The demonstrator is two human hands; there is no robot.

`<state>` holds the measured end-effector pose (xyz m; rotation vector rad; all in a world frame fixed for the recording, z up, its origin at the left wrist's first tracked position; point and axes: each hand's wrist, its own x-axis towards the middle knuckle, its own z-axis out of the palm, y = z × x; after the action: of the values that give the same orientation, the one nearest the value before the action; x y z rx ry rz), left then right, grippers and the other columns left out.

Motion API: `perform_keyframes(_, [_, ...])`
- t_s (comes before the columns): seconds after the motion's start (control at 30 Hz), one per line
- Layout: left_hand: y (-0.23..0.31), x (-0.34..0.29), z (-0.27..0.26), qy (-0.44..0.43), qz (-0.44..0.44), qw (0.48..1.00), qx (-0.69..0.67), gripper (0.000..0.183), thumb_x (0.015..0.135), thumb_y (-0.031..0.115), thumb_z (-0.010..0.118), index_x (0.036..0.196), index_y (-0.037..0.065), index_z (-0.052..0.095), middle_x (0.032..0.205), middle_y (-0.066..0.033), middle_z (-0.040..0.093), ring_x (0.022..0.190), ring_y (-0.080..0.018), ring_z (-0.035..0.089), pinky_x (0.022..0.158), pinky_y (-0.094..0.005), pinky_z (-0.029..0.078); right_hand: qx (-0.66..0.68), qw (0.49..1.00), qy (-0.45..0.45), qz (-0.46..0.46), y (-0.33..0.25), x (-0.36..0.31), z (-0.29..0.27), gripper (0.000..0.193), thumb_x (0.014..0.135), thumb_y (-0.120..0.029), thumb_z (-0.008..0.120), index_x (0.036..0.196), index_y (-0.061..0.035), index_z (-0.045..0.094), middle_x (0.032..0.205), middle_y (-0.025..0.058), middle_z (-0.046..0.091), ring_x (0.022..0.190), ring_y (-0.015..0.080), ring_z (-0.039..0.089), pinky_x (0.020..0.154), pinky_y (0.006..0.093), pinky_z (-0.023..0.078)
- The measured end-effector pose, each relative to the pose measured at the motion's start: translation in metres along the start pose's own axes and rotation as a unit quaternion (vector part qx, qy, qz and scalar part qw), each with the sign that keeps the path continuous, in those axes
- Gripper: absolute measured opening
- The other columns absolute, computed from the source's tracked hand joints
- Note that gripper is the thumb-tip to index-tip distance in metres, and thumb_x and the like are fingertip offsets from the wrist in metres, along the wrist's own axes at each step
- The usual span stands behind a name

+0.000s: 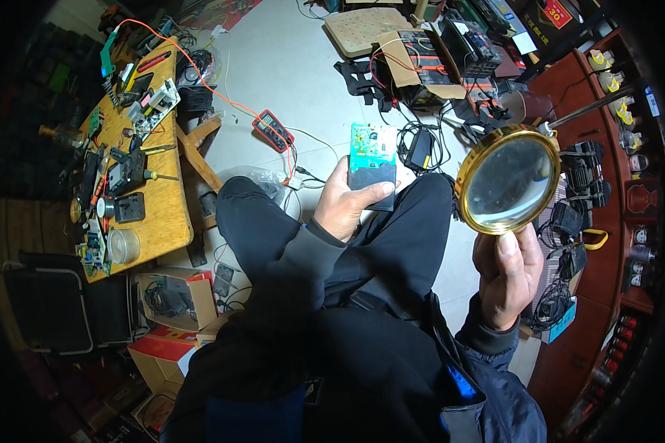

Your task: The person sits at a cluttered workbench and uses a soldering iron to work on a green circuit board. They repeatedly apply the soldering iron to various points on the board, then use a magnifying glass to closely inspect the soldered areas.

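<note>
My left hand is closed round the dark lower part of a circuit board device. Its upper part is a bare green board with small components, and the thumb lies across the dark area. In my right hand is a round magnifying glass with a gold rim, gripped at its lower edge with the thumb up. It stands to the right of the board, apart from it. A thin metal rod runs from the rim's upper right; I cannot tell whether it is joined there.
A wooden bench on the left bears tools, boards and a clear round jar. A red multimeter with leads lies on the floor ahead, near a black adapter and tangled cables. Open cardboard boxes sit lower left; a reddish cabinet stands right.
</note>
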<state>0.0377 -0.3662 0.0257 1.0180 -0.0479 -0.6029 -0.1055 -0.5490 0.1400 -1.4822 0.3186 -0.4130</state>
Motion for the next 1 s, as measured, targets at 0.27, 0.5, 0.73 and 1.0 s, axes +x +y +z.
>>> perform_keyframes(0.27, [0.007,-0.008,0.013,0.001,0.043,0.992,0.115,0.052,0.093,0.001,0.073,0.139,-0.003,0.048,0.127,-0.0129,0.068,0.115,-0.0178,0.067,0.104,-0.0336,0.052,0.015,1.000,0.011,-0.006,0.001,0.000,-0.001,0.044,0.103,-0.027,0.062,0.129,0.0085,0.062,0.070,-0.0056,0.051,0.053,0.0005,0.035,0.050,0.0198,0.024])
perform_keyframes(0.5, [0.003,-0.013,0.020,-0.007,0.066,0.992,0.106,0.052,0.095,0.001,0.072,0.141,-0.003,0.047,0.126,-0.0109,0.067,0.115,-0.0167,0.065,0.103,-0.0331,0.052,0.029,1.000,0.002,-0.003,0.003,0.001,-0.003,0.042,0.103,-0.025,0.062,0.129,0.0086,0.062,0.072,-0.0052,0.052,0.054,0.0008,0.036,0.051,0.0195,0.026])
perform_keyframes(0.73, [0.001,-0.012,0.018,-0.067,0.125,0.975,0.173,0.049,0.093,0.009,0.072,0.134,-0.001,0.046,0.127,-0.0100,0.065,0.116,-0.0177,0.062,0.107,-0.0328,0.048,0.063,0.992,-0.096,0.047,-0.005,-0.004,0.018,0.026,0.104,-0.011,0.061,0.123,0.0060,0.065,0.092,-0.0023,0.062,0.076,0.0038,0.047,0.070,0.0198,0.038])
perform_keyframes(1.0, [0.014,-0.017,0.046,-0.033,0.163,0.966,0.197,0.061,0.093,0.009,0.076,0.143,-0.001,0.043,0.121,-0.0103,0.061,0.111,-0.0171,0.060,0.098,-0.0346,0.051,0.018,0.986,-0.166,0.001,-0.009,0.001,0.036,0.019,0.105,-0.016,0.064,0.115,-0.0002,0.068,0.078,-0.0021,0.062,0.065,0.0045,0.053,0.061,0.0224,0.044])
